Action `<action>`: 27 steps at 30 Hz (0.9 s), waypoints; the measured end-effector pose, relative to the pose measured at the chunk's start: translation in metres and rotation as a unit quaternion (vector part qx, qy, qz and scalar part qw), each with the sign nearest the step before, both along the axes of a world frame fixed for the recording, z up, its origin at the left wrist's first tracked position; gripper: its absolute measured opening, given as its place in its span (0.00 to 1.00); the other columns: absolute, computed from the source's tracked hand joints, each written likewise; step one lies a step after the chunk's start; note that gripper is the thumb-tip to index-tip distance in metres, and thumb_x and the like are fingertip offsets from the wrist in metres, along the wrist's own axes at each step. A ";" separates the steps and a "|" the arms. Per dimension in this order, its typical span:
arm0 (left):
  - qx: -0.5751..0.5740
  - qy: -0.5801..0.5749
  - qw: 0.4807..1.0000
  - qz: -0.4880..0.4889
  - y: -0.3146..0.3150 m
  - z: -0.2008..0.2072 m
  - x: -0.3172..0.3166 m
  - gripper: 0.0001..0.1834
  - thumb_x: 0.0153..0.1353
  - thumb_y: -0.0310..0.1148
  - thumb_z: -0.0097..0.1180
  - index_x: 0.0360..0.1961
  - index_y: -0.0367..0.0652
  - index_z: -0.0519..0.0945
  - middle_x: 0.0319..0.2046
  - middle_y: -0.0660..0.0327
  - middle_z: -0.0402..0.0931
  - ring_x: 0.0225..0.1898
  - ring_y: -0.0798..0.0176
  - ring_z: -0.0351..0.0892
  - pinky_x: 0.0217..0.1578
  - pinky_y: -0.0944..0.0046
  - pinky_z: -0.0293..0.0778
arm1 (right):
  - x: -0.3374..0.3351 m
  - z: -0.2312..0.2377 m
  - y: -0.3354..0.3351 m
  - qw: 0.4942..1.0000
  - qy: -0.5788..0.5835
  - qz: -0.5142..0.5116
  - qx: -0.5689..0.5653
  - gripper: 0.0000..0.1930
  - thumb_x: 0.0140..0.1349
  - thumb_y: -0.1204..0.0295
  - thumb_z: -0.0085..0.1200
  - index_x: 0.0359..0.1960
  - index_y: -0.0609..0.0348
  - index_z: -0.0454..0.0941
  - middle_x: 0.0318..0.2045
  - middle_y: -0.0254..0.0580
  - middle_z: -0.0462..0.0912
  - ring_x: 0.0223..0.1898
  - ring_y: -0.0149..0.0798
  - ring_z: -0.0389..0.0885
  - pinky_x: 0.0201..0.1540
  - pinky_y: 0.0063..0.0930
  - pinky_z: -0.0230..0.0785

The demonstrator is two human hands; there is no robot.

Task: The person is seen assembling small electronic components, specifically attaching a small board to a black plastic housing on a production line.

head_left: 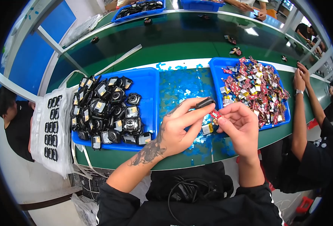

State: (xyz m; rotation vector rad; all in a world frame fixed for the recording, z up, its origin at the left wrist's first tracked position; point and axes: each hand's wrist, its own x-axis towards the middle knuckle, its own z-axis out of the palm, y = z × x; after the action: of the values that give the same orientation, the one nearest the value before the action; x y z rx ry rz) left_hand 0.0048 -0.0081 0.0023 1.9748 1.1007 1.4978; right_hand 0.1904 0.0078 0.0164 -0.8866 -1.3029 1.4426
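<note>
My left hand (179, 126) is closed around a black smartwatch case (205, 103), held above the bench between the two trays. Between thumb and fingers, my right hand (238, 126) pinches a small red circuit board (214, 114) close beside the case. A silver battery with a yellow edge (207, 129) hangs just below the board; whether it is joined to it is hard to see. To the left, a blue tray (147, 90) holds a heap of black watch cases (115, 96). On the right, another blue tray (216, 77) is piled with red boards and silver batteries (255, 88).
Blue film scraps (185, 84) litter the green bench (208, 158). White foam sheets (53, 130) with rows of black cases stand at the far left. Beyond a white rail runs a green conveyor (174, 41) carrying a few parts. A co-worker's arms (302, 101) reach in at right.
</note>
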 end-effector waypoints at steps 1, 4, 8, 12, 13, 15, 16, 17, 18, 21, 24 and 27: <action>0.000 -0.001 1.000 0.000 0.000 0.000 0.000 0.19 0.54 0.15 0.56 0.48 0.39 0.82 0.45 0.51 0.78 0.43 0.55 0.82 0.39 0.65 0.79 | 0.003 0.000 0.001 1.000 0.012 0.023 -0.004 0.08 0.60 0.84 0.57 0.41 0.69 0.76 0.31 0.40 0.82 0.31 0.25 0.81 0.33 0.15 0.74; -0.002 0.018 0.999 -0.027 0.001 0.001 -0.003 0.18 0.53 0.16 0.59 0.47 0.39 0.82 0.43 0.54 0.79 0.40 0.57 0.83 0.38 0.65 0.79 | 0.013 0.003 0.003 0.997 0.010 0.065 -0.035 0.07 0.60 0.83 0.57 0.40 0.70 0.76 0.32 0.41 0.82 0.32 0.26 0.81 0.35 0.17 0.75; 0.008 0.057 0.998 -0.012 0.000 -0.004 -0.005 0.16 0.52 0.18 0.61 0.43 0.40 0.83 0.39 0.55 0.79 0.36 0.57 0.83 0.35 0.65 0.79 | 0.016 -0.002 0.000 0.998 -0.011 0.054 0.005 0.07 0.61 0.82 0.57 0.40 0.70 0.77 0.34 0.41 0.82 0.34 0.28 0.81 0.37 0.19 0.75; 0.007 0.058 0.998 -0.011 -0.001 -0.009 -0.003 0.15 0.51 0.20 0.62 0.41 0.42 0.84 0.36 0.56 0.79 0.33 0.55 0.82 0.32 0.63 0.77 | 0.016 0.001 -0.003 0.991 -0.091 0.029 0.091 0.06 0.60 0.82 0.57 0.39 0.68 0.78 0.33 0.40 0.81 0.36 0.29 0.81 0.39 0.21 0.75; 0.007 0.058 0.998 -0.011 -0.002 -0.009 -0.004 0.15 0.51 0.20 0.62 0.41 0.42 0.84 0.36 0.56 0.79 0.33 0.55 0.82 0.32 0.63 0.77 | 0.016 0.002 -0.004 0.987 -0.107 0.037 0.117 0.05 0.59 0.82 0.57 0.38 0.68 0.78 0.33 0.39 0.81 0.35 0.29 0.80 0.39 0.21 0.75; -0.048 0.054 0.997 -0.029 -0.003 -0.006 -0.004 0.14 0.51 0.21 0.62 0.40 0.42 0.84 0.35 0.55 0.80 0.34 0.54 0.82 0.32 0.64 0.78 | 0.019 0.000 -0.001 0.974 -0.157 0.036 0.157 0.05 0.59 0.83 0.57 0.37 0.67 0.78 0.32 0.39 0.80 0.35 0.28 0.80 0.38 0.21 0.74; -0.050 0.054 0.997 -0.030 -0.004 -0.004 -0.004 0.14 0.51 0.21 0.62 0.40 0.42 0.84 0.35 0.55 0.80 0.34 0.54 0.82 0.32 0.64 0.78 | 0.020 0.000 0.000 0.958 -0.207 0.036 0.196 0.05 0.58 0.83 0.57 0.36 0.67 0.78 0.32 0.38 0.80 0.35 0.28 0.80 0.38 0.21 0.74; -0.095 0.045 0.993 -0.047 -0.003 -0.002 -0.004 0.12 0.52 0.20 0.63 0.39 0.40 0.84 0.35 0.56 0.80 0.34 0.59 0.82 0.33 0.66 0.78 | 0.021 0.000 0.001 0.958 -0.207 0.035 0.194 0.05 0.58 0.83 0.57 0.36 0.67 0.78 0.32 0.38 0.80 0.35 0.28 0.80 0.38 0.21 0.74; -0.141 0.036 0.987 -0.064 -0.003 -0.001 -0.004 0.10 0.53 0.20 0.63 0.38 0.38 0.85 0.35 0.56 0.81 0.34 0.64 0.82 0.34 0.69 0.78 | 0.020 0.001 0.001 0.955 -0.222 0.025 0.197 0.06 0.58 0.83 0.57 0.37 0.66 0.78 0.32 0.38 0.80 0.34 0.28 0.80 0.37 0.21 0.74; -0.264 -0.099 0.955 -0.098 -0.004 0.001 0.000 0.09 0.55 0.20 0.62 0.38 0.35 0.84 0.35 0.56 0.81 0.35 0.68 0.82 0.37 0.70 0.79 | 0.015 -0.002 -0.005 0.970 -0.184 0.005 0.156 0.07 0.58 0.83 0.58 0.38 0.66 0.78 0.33 0.37 0.80 0.34 0.27 0.79 0.35 0.20 0.73; -0.292 -0.129 0.942 -0.103 -0.005 -0.003 0.002 0.10 0.58 0.20 0.61 0.42 0.33 0.83 0.39 0.55 0.81 0.40 0.69 0.81 0.40 0.71 0.80 | 0.006 -0.003 -0.009 0.980 -0.147 -0.020 0.133 0.08 0.58 0.83 0.58 0.39 0.66 0.77 0.33 0.37 0.79 0.34 0.26 0.79 0.35 0.19 0.73; -0.309 -0.209 0.921 -0.116 -0.008 -0.004 0.009 0.16 0.59 0.20 0.59 0.49 0.33 0.80 0.42 0.55 0.80 0.44 0.67 0.80 0.44 0.70 0.79 | 0.003 -0.011 -0.009 0.973 -0.164 -0.045 0.159 0.10 0.57 0.84 0.59 0.40 0.66 0.75 0.33 0.36 0.79 0.35 0.24 0.78 0.35 0.16 0.71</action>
State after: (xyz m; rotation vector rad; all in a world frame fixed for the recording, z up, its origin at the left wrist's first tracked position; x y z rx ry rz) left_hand 0.0138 -0.0159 -0.0016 1.2302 0.9547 1.1732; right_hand 0.1936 -0.0016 0.0052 -0.9767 -1.6615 1.0052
